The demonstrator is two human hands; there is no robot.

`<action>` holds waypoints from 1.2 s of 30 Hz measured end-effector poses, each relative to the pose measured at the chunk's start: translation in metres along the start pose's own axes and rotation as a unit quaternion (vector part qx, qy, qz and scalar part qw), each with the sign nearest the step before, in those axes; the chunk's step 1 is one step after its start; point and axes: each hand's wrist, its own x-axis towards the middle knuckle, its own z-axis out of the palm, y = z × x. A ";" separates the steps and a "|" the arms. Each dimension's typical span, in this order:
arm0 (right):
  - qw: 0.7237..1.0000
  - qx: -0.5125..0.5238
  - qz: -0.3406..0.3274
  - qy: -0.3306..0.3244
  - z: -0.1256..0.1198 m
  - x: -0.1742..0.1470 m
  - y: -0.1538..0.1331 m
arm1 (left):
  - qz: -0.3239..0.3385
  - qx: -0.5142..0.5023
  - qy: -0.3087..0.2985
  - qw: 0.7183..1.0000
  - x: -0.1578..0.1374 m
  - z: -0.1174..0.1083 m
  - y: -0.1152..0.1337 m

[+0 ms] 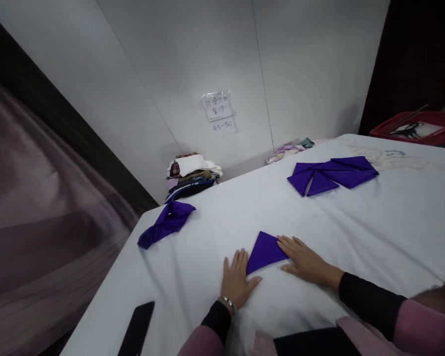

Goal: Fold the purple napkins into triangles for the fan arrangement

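A purple cloth napkin (265, 251), folded into a flat triangle, lies on the white-covered table (203, 277) in front of me. My left hand (238, 281) rests flat at its left corner, fingers stretched forward and thumb out to the side. At the right corner, my right hand (303, 259) lies palm down with its fingertips on the fabric. Neither hand grips anything. A crumpled purple cloth (168, 223) sits near the left edge. Farther off to the right are folded purple napkins (332, 174) with pointed corners.
A black phone-like slab (136, 329) lies at the near left. Behind the table is a stack of folded cloths (191, 178), with more fabric (287, 150) farther right. A red basket (415, 126) stands at the far right. Paper signs (218, 106) hang on the wall.
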 end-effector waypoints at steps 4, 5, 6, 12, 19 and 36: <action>1.000 -0.005 -0.009 0.008 0.002 0.000 0.002 | -0.072 -0.035 0.007 0.997 0.007 -0.014 0.014; 1.000 -0.006 -0.011 0.012 0.002 0.000 0.002 | -0.072 -0.035 0.023 0.997 0.012 -0.016 0.020; 1.000 -0.006 -0.013 0.015 0.003 0.000 0.003 | -0.059 -0.032 0.040 0.997 0.017 -0.016 0.027; 1.000 0.005 -0.008 0.012 0.000 -0.001 0.001 | 0.042 -0.002 0.080 0.996 0.046 -0.001 0.049; 1.000 0.017 -0.005 0.006 -0.002 -0.001 0.000 | 0.027 0.003 0.062 0.998 0.042 0.006 0.033; 0.998 -0.054 -0.010 0.033 0.005 -0.004 0.007 | -0.093 -0.063 0.037 0.993 0.004 -0.009 0.009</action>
